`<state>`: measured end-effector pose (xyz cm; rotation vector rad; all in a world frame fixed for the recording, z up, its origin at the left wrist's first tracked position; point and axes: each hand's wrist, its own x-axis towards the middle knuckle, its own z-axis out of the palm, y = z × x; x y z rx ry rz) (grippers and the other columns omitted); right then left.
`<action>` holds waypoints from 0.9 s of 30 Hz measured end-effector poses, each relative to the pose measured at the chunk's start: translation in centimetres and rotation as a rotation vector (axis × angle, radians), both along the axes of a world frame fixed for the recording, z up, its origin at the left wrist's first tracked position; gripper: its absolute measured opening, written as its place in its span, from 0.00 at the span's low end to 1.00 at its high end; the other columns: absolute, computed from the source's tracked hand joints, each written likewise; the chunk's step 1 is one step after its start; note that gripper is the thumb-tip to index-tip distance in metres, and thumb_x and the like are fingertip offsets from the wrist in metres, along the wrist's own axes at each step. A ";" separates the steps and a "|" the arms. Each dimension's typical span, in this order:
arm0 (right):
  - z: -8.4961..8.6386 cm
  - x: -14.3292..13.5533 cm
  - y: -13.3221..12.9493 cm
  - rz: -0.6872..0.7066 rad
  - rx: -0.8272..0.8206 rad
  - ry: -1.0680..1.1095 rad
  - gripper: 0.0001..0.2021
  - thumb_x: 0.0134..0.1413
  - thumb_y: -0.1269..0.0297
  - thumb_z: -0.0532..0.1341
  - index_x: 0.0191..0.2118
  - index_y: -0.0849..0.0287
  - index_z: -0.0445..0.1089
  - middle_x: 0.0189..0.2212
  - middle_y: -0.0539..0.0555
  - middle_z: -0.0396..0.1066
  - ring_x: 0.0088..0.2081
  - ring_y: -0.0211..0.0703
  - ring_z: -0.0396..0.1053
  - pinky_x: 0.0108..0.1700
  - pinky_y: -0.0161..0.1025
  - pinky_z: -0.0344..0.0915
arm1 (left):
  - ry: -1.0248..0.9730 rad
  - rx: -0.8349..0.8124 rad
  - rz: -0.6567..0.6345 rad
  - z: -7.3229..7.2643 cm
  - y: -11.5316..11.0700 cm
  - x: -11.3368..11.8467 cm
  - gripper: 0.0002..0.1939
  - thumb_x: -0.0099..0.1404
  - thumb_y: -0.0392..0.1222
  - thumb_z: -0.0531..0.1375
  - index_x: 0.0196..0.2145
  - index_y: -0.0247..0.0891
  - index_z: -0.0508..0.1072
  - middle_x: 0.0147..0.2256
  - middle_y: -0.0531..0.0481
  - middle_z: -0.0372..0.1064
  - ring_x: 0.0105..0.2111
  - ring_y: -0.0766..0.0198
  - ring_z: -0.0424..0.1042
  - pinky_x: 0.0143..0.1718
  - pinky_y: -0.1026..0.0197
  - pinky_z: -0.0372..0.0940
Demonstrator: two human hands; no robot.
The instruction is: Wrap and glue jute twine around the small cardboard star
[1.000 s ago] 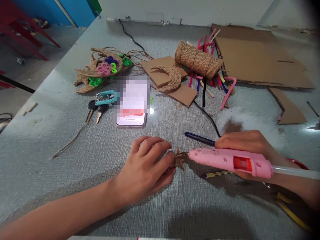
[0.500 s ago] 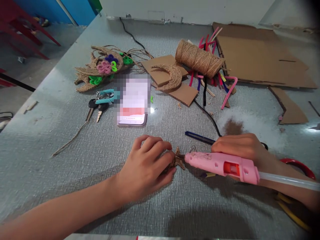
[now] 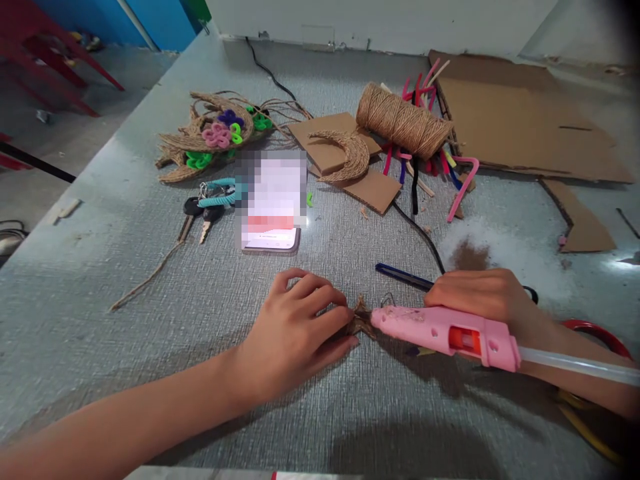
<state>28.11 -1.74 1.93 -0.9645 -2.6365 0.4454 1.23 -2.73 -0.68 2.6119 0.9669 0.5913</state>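
My right hand (image 3: pixel 480 297) is wrapped round a pink hot glue gun (image 3: pixel 425 328), with a clear glue stick (image 3: pixel 575 365) running out of its rear. The gun's nozzle touches or nearly touches a small brown star-shaped piece (image 3: pixel 362 323) on the table. Closed on the left side of that star is my left hand (image 3: pixel 305 327); its fingers hide part of the piece. A dark blue cutter (image 3: pixel 403 275) lies just beyond the gun, its right end hidden behind my right hand.
Behind my hands are a phone (image 3: pixel 271 240), keys (image 3: pixel 204 213), a twine crescent (image 3: pixel 356 157), a twine spool (image 3: pixel 403 120) on pipe cleaners (image 3: pixel 465 190), and cardboard (image 3: pixel 520 120). Twine crafts with flowers (image 3: pixel 215 137) lie at left. Red-handled scissors (image 3: pixel 600 330) sit by my right wrist.
The whole view has shifted slightly, so things on the table appear a little further right. Both hands keep their hold, and the glue gun's nozzle stays at the star.
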 end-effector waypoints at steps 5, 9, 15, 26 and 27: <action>0.1 0.1 0.3 0.006 0.004 -0.063 0.12 0.51 0.61 0.58 0.22 0.59 0.60 0.17 0.45 0.54 0.19 0.32 0.51 0.23 0.35 0.44 | -0.005 -0.050 0.037 0.1 0.0 -0.2 0.10 0.62 0.48 0.59 0.36 0.39 0.69 0.36 0.51 0.71 0.38 0.59 0.65 0.43 0.52 0.52; 0.4 0.0 0.3 0.000 0.019 -0.091 0.12 0.49 0.60 0.60 0.21 0.59 0.61 0.16 0.45 0.54 0.19 0.33 0.52 0.23 0.35 0.44 | 0.006 -0.041 0.046 0.1 0.0 -0.3 0.10 0.62 0.49 0.59 0.35 0.40 0.70 0.39 0.50 0.70 0.39 0.58 0.64 0.42 0.52 0.52; 1.3 -0.5 0.3 -0.040 0.061 -0.108 0.14 0.52 0.60 0.56 0.19 0.59 0.59 0.15 0.46 0.56 0.19 0.34 0.53 0.22 0.35 0.43 | 0.012 -0.038 0.049 0.0 0.1 -0.2 0.11 0.62 0.50 0.58 0.35 0.40 0.70 0.39 0.50 0.69 0.39 0.57 0.64 0.42 0.52 0.52; 2.3 -0.4 0.6 -0.038 0.108 -0.214 0.14 0.53 0.59 0.55 0.19 0.57 0.59 0.15 0.47 0.57 0.19 0.35 0.54 0.22 0.36 0.42 | -0.001 -0.071 0.054 -0.1 0.1 -0.3 0.12 0.61 0.51 0.59 0.37 0.39 0.69 0.40 0.49 0.70 0.39 0.57 0.64 0.42 0.52 0.52; 2.5 -0.5 0.6 -0.038 0.120 -0.232 0.15 0.53 0.59 0.55 0.19 0.57 0.59 0.15 0.47 0.57 0.19 0.35 0.55 0.22 0.36 0.41 | -0.001 -0.080 0.054 -0.1 0.1 -0.3 0.12 0.61 0.51 0.59 0.37 0.39 0.69 0.40 0.49 0.70 0.40 0.56 0.64 0.42 0.52 0.52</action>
